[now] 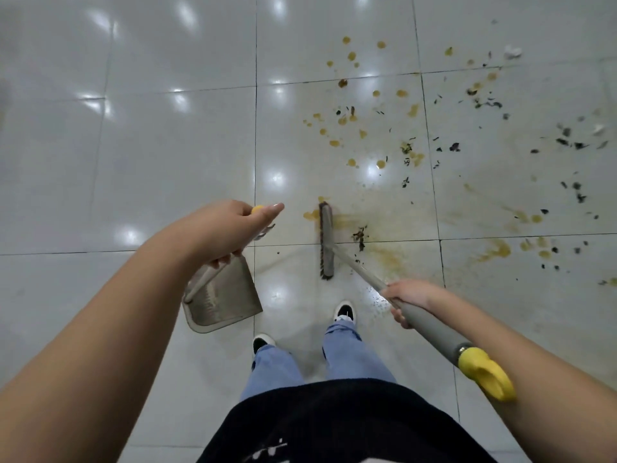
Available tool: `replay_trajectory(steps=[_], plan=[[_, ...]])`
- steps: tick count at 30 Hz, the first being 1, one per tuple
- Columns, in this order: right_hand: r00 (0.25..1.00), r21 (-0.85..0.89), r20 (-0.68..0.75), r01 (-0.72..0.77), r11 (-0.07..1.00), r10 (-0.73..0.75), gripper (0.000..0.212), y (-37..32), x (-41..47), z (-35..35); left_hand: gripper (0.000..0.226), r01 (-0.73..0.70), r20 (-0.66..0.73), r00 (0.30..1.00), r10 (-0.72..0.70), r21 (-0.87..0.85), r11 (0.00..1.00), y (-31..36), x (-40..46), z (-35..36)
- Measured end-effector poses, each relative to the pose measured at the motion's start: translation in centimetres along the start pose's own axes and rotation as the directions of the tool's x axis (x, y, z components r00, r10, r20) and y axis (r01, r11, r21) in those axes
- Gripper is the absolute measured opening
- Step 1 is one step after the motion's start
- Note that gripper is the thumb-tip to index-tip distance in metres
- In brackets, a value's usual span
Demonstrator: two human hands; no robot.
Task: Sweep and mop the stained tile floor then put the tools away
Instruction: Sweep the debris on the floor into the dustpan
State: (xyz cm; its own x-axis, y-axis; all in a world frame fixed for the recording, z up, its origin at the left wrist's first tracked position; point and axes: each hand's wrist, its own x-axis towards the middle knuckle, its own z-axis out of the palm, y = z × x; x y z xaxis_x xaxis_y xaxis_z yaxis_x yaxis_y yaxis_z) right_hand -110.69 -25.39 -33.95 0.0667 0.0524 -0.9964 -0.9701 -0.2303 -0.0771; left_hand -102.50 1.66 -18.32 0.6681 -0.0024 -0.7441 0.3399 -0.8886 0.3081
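Near the middle of the frame, the broom head (326, 240) rests on the white tile floor (150, 145), its long edge running up and down the picture. Its grey handle (424, 320) slants down to the lower right, ending in a yellow cap (485, 374). The right hand (409, 300) has its fingers wrapped round that handle, partway along, right of the broom head and below it. The left hand (233, 228), left of centre, grips the upright handle of a grey dustpan (222, 295); its fingers curl round the shaft while the thumb lies straight, pointing right. The pan hangs just below this hand, left of the broom head and apart from it. Yellow-brown stains (377, 128) and dark scraps (480, 101) spread across the upper right of the frame, with a smeared patch just right of the broom head. Two shoes (344, 312) and blue trouser legs (347, 352) show at bottom centre.
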Motion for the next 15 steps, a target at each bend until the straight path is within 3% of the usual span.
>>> replay_trajectory(steps=[3,8,12,15], plan=[[0.998,-0.016,0.055,0.001,1.000,0.000,0.019,-1.1,0.9,1.5,0.056,-0.010,0.031,0.999,0.008,0.047,0.999,1.0,0.0,1.2],[0.976,0.225,0.205,-0.116,0.967,0.070,0.028,-1.7,2.2,2.1,0.054,0.012,0.030,0.999,-0.013,0.039,0.999,0.8,-0.6,1.5],[0.993,0.242,0.107,-0.080,0.967,0.055,0.027,0.7,1.7,-2.1,0.053,-0.002,0.017,1.000,0.001,0.047,0.999,0.4,-0.5,1.1],[0.997,0.351,0.057,-0.069,0.934,0.052,0.025,2.1,0.7,-4.7,0.060,-0.014,0.022,1.000,0.013,0.046,0.999,0.9,-0.1,1.3]])
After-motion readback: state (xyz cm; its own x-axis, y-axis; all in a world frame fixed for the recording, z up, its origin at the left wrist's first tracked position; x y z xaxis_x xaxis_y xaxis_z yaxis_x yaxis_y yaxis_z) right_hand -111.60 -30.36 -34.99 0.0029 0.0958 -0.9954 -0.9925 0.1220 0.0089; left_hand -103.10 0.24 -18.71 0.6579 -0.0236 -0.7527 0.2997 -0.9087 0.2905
